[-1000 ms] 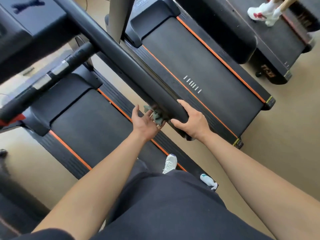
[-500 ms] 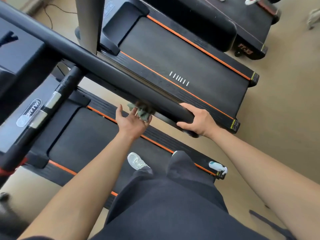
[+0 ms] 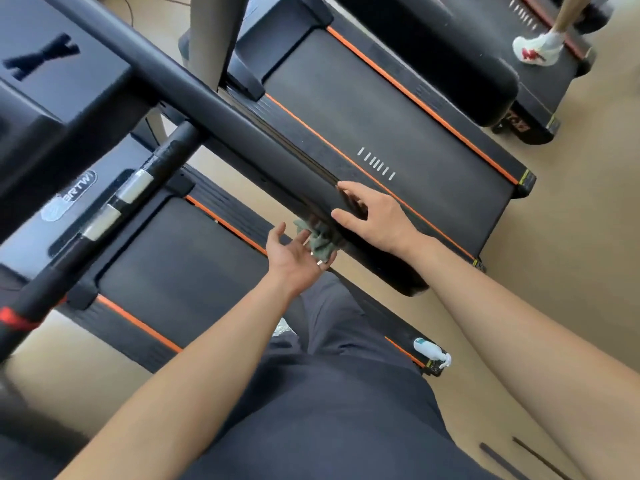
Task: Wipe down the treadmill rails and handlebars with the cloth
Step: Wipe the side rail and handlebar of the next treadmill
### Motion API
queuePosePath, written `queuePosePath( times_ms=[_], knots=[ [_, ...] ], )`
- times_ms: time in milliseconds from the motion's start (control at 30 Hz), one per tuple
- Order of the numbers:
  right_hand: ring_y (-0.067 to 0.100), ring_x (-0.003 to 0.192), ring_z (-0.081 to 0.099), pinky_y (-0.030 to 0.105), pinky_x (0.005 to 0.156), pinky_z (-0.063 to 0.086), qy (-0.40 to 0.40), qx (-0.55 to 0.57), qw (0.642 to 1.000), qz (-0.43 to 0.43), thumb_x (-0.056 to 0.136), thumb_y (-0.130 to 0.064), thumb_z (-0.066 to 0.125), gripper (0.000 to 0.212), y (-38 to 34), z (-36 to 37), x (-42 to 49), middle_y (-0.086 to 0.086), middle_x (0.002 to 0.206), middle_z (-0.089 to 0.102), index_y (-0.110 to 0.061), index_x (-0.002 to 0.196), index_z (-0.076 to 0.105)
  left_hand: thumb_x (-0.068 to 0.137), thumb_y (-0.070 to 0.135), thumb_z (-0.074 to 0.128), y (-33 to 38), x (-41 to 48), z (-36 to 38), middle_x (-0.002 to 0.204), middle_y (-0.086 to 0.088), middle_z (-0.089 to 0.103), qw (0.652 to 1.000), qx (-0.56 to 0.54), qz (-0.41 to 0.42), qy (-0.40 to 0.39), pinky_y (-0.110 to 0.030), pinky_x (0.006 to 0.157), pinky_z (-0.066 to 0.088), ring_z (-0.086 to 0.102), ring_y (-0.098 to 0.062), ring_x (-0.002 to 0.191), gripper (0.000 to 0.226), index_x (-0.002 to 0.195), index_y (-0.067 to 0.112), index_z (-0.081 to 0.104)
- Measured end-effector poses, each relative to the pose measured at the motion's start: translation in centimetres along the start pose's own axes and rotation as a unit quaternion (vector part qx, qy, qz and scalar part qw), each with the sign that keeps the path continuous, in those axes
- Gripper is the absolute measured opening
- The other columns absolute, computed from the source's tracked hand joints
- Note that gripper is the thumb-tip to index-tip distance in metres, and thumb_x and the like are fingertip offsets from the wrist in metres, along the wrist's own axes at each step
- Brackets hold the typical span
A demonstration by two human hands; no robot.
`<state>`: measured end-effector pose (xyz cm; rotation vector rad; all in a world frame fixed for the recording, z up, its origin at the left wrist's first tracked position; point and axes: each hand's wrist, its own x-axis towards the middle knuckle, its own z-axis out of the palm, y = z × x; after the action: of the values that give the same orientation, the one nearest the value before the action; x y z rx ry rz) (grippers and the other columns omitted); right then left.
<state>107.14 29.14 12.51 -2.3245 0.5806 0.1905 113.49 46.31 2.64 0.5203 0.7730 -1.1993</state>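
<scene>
Three black treadmills [image 3: 381, 109] line a tan floor [image 3: 571, 220].

**What the person wears**

Behind the fingers of the left hand [image 3: 294, 254] and the right hand [image 3: 374, 216], both forearms [image 3: 207, 358] are bare, unsleeved. Below the left fingers are loose, dark navy trousers [image 3: 329, 410] and a pale grey shoe [image 3: 284, 330].
</scene>
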Motion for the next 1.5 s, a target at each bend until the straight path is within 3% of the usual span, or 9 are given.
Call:
queuePosePath(
  times_ms=[300, 467, 600, 800, 933, 1067, 1233, 1433, 1500],
  knots=[
    [0.024, 0.123, 0.055, 0.042, 0.105, 0.045, -0.012, -0.028, 0.994, -0.108, 0.090, -0.042, 0.063, 0.073, -5.7, 3.0, 8.5, 0.005, 0.133, 0.057, -0.025, 0.155, 0.034, 0.079, 0.037, 0.046, 6.8, -0.5, 1.2, 0.112, -0.012, 0.065, 0.991, -0.053, 0.123, 0.015, -0.039, 0.085, 0.050, 0.064, -0.033, 0.097, 0.038, 0.105, 0.014, 0.061],
    [0.018, 0.111, 0.055, 0.044, 0.094, 0.050, 0.023, -0.055, 0.992, -0.110, 0.091, -0.053, 0.055, 0.066, -5.5, 3.9, 8.9, -0.008, 0.121, 0.054, -0.037, 0.152, 0.036, 0.073, 0.030, 0.045, 10.2, -0.9, 1.9, 0.126, -0.010, 0.063, 0.982, -0.063, 0.174, 0.044, -0.044, 0.108, 0.041, 0.059, -0.033, 0.113, 0.043, 0.110, 0.018, 0.062],
    [0.016, 0.107, 0.055, 0.043, 0.093, 0.051, 0.036, -0.050, 0.991, -0.117, 0.091, -0.053, 0.056, 0.066, -5.4, 3.9, 9.1, -0.008, 0.117, 0.053, -0.035, 0.151, 0.038, 0.073, 0.025, 0.043, 12.5, -1.1, 3.0, 0.129, -0.008, 0.062, 0.968, -0.084, 0.225, 0.073, -0.041, 0.101, 0.045, 0.059, -0.030, 0.113, 0.037, 0.102, 0.021, 0.064],
    [0.016, 0.109, 0.054, 0.046, 0.094, 0.050, 0.037, -0.057, 0.992, -0.108, 0.089, -0.054, 0.057, 0.068, -5.6, 3.9, 9.0, -0.009, 0.115, 0.052, -0.036, 0.151, 0.037, 0.079, 0.023, 0.038, 12.9, -0.7, 4.7, 0.136, -0.007, 0.065, 0.937, -0.084, 0.325, 0.101, -0.038, 0.095, 0.043, 0.058, -0.026, 0.111, 0.046, 0.117, 0.027, 0.066],
    [0.016, 0.108, 0.054, 0.046, 0.094, 0.051, 0.039, -0.051, 0.992, -0.105, 0.089, -0.055, 0.058, 0.070, -5.7, 3.9, 8.9, -0.009, 0.114, 0.052, -0.037, 0.152, 0.035, 0.086, 0.020, 0.031, 10.4, -1.1, 4.5, 0.134, -0.005, 0.067, 0.945, -0.028, 0.302, 0.123, -0.040, 0.108, 0.041, 0.059, -0.027, 0.122, 0.054, 0.128, 0.025, 0.064],
    [0.016, 0.109, 0.054, 0.046, 0.094, 0.051, 0.035, -0.056, 0.993, -0.098, 0.088, -0.057, 0.057, 0.070, -5.7, 3.9, 8.9, -0.010, 0.116, 0.052, -0.039, 0.152, 0.033, 0.090, 0.019, 0.030, 7.2, -2.0, 3.5, 0.121, -0.003, 0.069, 0.959, 0.030, 0.253, 0.125, -0.040, 0.105, 0.043, 0.061, -0.023, 0.109, 0.047, 0.122, 0.024, 0.064],
    [0.016, 0.110, 0.055, 0.046, 0.094, 0.051, 0.039, -0.055, 0.993, -0.096, 0.088, -0.057, 0.058, 0.069, -5.8, 3.8, 8.8, -0.009, 0.118, 0.053, -0.040, 0.151, 0.034, 0.094, 0.019, 0.036, 2.8, -1.9, 2.4, 0.135, -0.008, 0.065, 0.969, 0.077, 0.189, 0.136, -0.043, 0.100, 0.050, 0.060, -0.034, 0.126, 0.046, 0.133, 0.019, 0.061],
    [0.017, 0.109, 0.055, 0.044, 0.095, 0.050, 0.037, -0.053, 0.993, -0.100, 0.090, -0.054, 0.060, 0.068, -5.9, 3.6, 8.8, -0.005, 0.119, 0.055, -0.038, 0.151, 0.037, 0.088, 0.023, 0.045, 0.1, -2.5, 1.3, 0.131, -0.014, 0.066, 0.979, 0.091, 0.139, 0.120, -0.046, 0.097, 0.054, 0.067, -0.033, 0.112, 0.045, 0.126, 0.010, 0.065],
    [0.017, 0.110, 0.055, 0.045, 0.094, 0.051, 0.035, -0.049, 0.993, -0.099, 0.090, -0.055, 0.059, 0.068, -5.9, 3.6, 8.9, -0.006, 0.119, 0.054, -0.038, 0.152, 0.035, 0.086, 0.023, 0.047, 0.5, -2.6, 1.5, 0.123, -0.014, 0.069, 0.976, 0.096, 0.154, 0.120, -0.042, 0.088, 0.059, 0.067, -0.031, 0.102, 0.037, 0.116, 0.012, 0.066]
  ],
)
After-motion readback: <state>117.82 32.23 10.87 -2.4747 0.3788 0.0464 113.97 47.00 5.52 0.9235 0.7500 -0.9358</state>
